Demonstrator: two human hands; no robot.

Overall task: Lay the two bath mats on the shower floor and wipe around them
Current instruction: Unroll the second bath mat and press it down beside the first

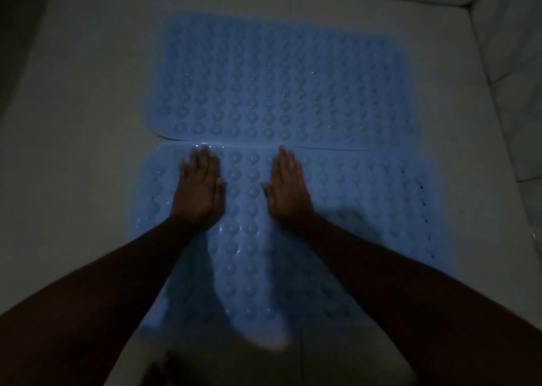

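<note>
a: both mats are down on the shower floor (88,121). left hand (199,187) and right hand (289,186) lie flat, fingers spread, gripping nothing, pressing the near mat (366,209).

b: and the far mat (278,80)?

a: at twelve o'clock from the fingertips, edges touching. i'd say seating is nearly done; wiping around them comes next, and no cloth is in view.

We see no readable text, labels, brands or numbers anywhere; far mat (278,80), near mat (366,209), floor (88,121) all unmarked, lighting dim.
</note>
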